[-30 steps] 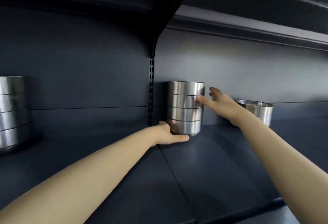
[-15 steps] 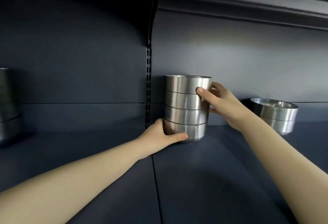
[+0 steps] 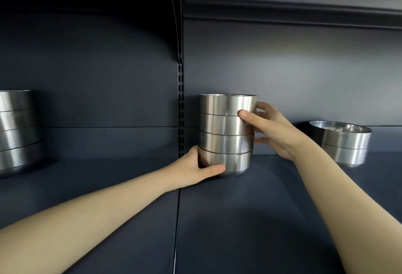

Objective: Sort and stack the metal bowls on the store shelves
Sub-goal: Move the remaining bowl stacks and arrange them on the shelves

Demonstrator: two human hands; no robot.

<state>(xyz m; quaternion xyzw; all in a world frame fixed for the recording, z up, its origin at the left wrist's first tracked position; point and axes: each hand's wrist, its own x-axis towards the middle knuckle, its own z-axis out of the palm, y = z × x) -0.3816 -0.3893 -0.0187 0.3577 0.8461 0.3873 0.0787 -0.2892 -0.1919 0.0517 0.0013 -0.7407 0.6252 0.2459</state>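
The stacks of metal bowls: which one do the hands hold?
The middle stack of four bowls: the left hand grips its bottom bowl, the right hand its upper ones. The left-edge stack and the two-bowl stack at right stand untouched.

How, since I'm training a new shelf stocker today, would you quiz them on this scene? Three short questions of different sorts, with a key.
1. Count: how many bowls make up the stack that is being held?
2. True or false: the right hand hangs free and touches nothing.
3. Pick one: where does the left hand grip the stack? A) at the top bowl B) at the bottom bowl C) nowhere

Key: 1) four. 2) false, it holds the upper part of the stack, thumb in front. 3) B.
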